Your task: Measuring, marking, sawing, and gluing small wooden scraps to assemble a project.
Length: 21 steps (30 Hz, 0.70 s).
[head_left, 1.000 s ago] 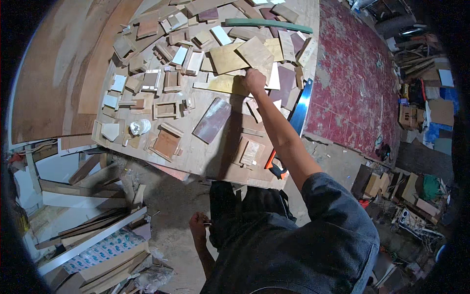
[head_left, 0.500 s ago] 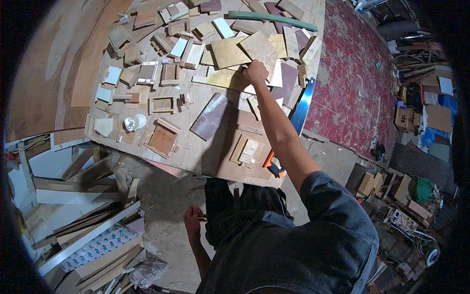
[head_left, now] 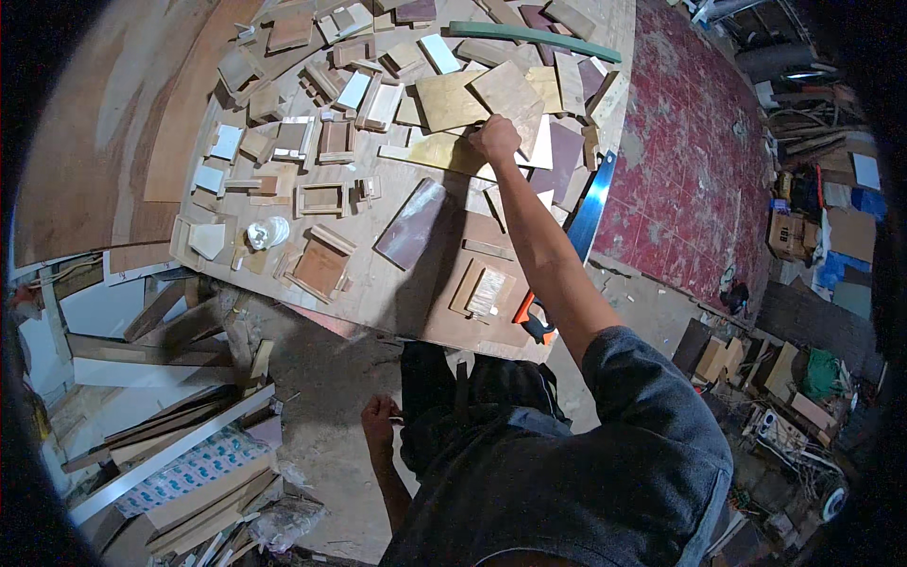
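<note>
My right arm stretches across the workbench [head_left: 387,298]. My right hand [head_left: 495,140] is closed at the lower edge of a thin square plywood piece [head_left: 507,94], which overlaps a yellowish board [head_left: 452,101]. Just below the hand lies a long pale-yellow strip [head_left: 430,155]. My left hand [head_left: 381,416] hangs low beside my dark trousers, its fingers curled; a small thin thing pokes out of them, too small to name. Between my arm and body, a brush-like block with pale bristles [head_left: 487,293] sits on a wooden piece. A handsaw [head_left: 592,203] with an orange-and-black handle lies along the bench's right edge.
Small wooden frames and boxes [head_left: 321,198] crowd the bench's left half, near a white roll [head_left: 268,232]. A dark, glossy board [head_left: 411,224] lies mid-bench. A green strip [head_left: 534,40] crosses the back. Offcuts [head_left: 179,416] pile on the floor at left; clutter [head_left: 803,378] lines the right.
The whole view has shifted slightly. My right hand stays at the plywood piece, and my left hand stays low by my side.
</note>
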{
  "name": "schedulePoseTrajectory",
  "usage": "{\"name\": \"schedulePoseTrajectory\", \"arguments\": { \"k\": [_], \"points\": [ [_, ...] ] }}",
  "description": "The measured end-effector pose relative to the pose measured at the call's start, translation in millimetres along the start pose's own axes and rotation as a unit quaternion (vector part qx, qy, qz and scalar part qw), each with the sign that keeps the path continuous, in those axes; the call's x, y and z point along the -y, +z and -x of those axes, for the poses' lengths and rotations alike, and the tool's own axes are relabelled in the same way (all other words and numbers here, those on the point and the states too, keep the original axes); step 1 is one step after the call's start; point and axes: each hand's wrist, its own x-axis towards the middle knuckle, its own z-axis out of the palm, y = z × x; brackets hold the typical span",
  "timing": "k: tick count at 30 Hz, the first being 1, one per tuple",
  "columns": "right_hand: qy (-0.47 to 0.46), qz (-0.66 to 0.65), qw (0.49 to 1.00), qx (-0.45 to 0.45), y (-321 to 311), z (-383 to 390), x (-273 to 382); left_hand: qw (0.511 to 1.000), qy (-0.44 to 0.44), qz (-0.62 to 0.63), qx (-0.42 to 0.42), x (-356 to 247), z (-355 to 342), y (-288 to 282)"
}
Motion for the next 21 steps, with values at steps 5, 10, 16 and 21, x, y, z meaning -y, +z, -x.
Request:
{"name": "schedulePoseTrajectory", "arguments": {
  "k": [5, 10, 16, 21],
  "points": [
    [0.009, -0.032, 0.994, -0.100, 5, 0, -17, 1.000, -0.004, 0.007, -0.002, 1, 0, 2],
    [0.011, -0.325, 0.945, -0.035, -13, 12, -33, 1.000, 0.008, 0.009, -0.001, -6, -2, 5],
    [-0.026, -0.714, 0.658, 0.237, -86, 157, -33, 0.976, 0.205, -0.076, 0.014, -42, 3, 16],
    [-0.022, -0.746, 0.589, 0.310, -149, 260, -33, 0.973, 0.227, -0.019, -0.029, -82, 17, 33]
  ]
}}
